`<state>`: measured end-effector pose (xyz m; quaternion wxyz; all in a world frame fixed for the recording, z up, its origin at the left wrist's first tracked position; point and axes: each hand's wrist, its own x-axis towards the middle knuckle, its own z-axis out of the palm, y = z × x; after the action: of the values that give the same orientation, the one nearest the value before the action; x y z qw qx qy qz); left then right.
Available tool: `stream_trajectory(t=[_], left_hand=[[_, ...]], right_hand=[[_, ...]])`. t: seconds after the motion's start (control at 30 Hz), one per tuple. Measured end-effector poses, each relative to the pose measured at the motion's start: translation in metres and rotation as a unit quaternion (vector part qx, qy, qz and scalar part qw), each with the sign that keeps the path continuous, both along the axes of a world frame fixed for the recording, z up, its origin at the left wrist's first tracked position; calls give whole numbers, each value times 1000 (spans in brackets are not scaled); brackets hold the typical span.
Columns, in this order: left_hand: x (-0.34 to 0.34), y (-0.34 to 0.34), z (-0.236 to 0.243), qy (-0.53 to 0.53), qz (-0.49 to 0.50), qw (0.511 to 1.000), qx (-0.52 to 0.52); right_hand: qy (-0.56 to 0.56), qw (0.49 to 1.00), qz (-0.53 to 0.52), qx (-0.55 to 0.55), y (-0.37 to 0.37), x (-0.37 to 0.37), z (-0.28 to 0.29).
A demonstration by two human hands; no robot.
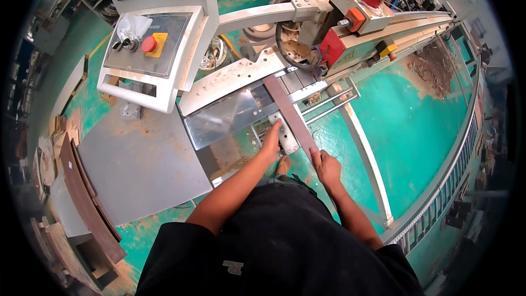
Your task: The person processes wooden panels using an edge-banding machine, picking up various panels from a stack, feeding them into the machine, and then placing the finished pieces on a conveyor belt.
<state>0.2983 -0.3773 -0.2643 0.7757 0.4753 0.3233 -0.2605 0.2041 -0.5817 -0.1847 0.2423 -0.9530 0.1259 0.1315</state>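
Note:
A long, narrow brown board (287,109) lies slanted across the machine's metal bed (224,120), its far end up by the red-sided cutting unit (333,49). My right hand (325,169) is closed on the board's near end. My left hand (270,145) is at the pale metal block (285,136) with holes, just left of the board, its thumb or a finger laid along the block's left side; its other fingers are mostly hidden, so whether it grips the block is unclear.
A control panel (170,44) with a red button stands upper left. A grey sheet table (137,170) and brown boards (81,197) lie left. A curved white rail (365,159) and roller conveyor (449,197) run on the right over the green floor. A shoe (283,165) shows below.

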Motion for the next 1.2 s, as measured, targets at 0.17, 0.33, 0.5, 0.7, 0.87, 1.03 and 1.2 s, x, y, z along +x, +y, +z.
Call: stream_trajectory(t=[0.17,0.33,0.5,0.7,0.87,1.03,1.2], left_hand=[[5,-7,48,19,-61,997,42],[6,-8,29,-95,-38,994,25],[7,-20,13,-85,46,995,25],[12,-22,22,-66,40,997,16],[16,-24,36,-41,27,998,38],[19,-23,18,-2,7,999,49],[37,-50,37,49,-24,995,82]], right_hand=[[10,1000,-11,-13,6,-2,-6],[-3,1000,-10,-26,19,-3,-8],[2,999,-6,-52,21,1,-6],[-55,997,-50,8,45,61,6],[-5,993,-36,113,46,116,-19],[41,987,-41,149,45,135,-19],[12,991,-46,128,18,146,-34]])
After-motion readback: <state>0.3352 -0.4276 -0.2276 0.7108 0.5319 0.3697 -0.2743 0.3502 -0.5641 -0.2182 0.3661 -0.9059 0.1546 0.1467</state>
